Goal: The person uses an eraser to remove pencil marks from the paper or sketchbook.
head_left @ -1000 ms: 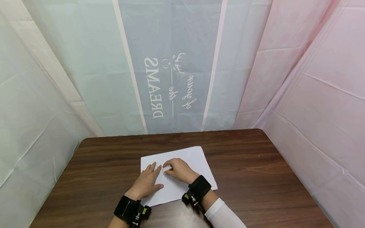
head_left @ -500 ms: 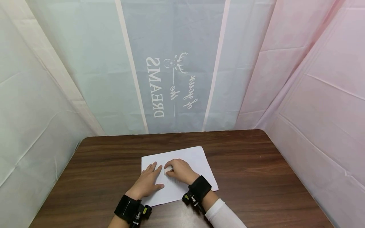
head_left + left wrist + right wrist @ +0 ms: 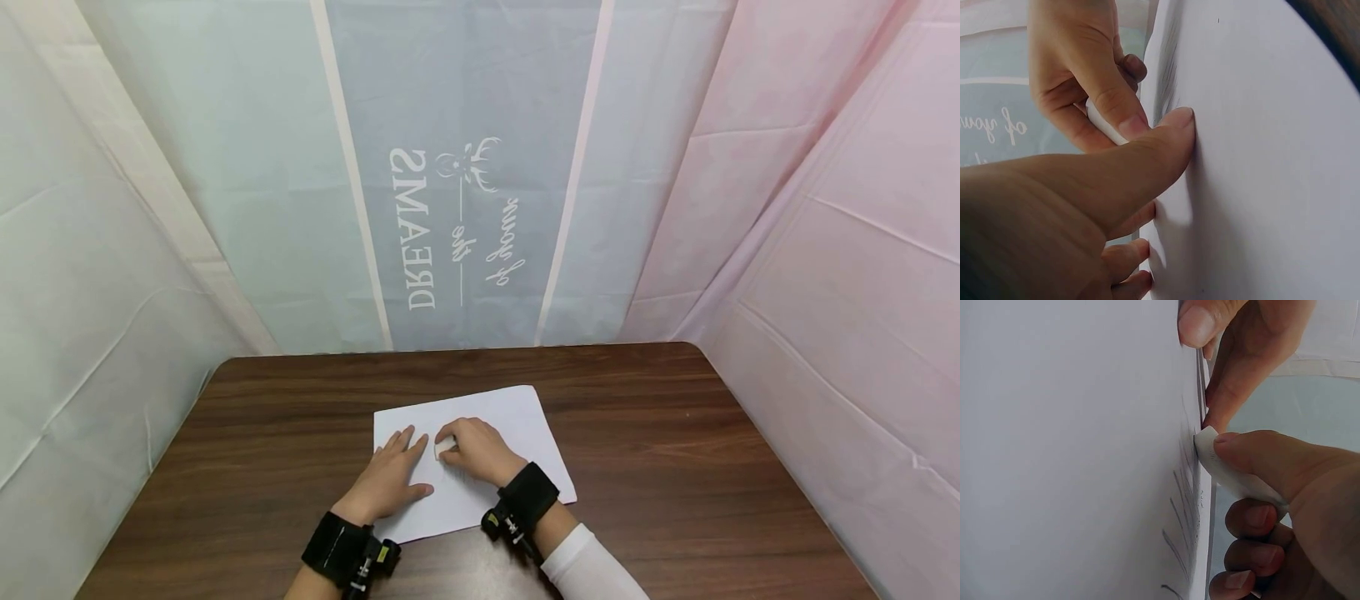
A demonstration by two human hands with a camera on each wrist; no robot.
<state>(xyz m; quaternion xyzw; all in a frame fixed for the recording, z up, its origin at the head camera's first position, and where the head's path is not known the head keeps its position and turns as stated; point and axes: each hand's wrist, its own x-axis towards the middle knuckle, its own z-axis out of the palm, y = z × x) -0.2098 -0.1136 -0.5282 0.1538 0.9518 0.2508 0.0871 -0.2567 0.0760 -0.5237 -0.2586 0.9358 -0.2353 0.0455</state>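
In the frame's lower centre, the paper (image 3: 520, 429) is pressed by the spread left hand (image 3: 382, 485); against it, the eraser (image 3: 443, 447) is pinched by the right hand (image 3: 482, 450). Dark marks (image 3: 1177, 515) are best rubbed lightly, away from the left hand.

Eraser (image 3: 1232, 477): partly covered by the thumb and fingers of the right hand (image 3: 483, 452).
Pencil marks (image 3: 1174, 553): too small and faint to make out in the head view.
Paper (image 3: 517, 425): partly hidden under the left hand (image 3: 386, 479); cut off in both wrist views.
Table (image 3: 637, 433): near edge outside the head view.
Sleeve (image 3: 588, 567): cut off at the bottom.
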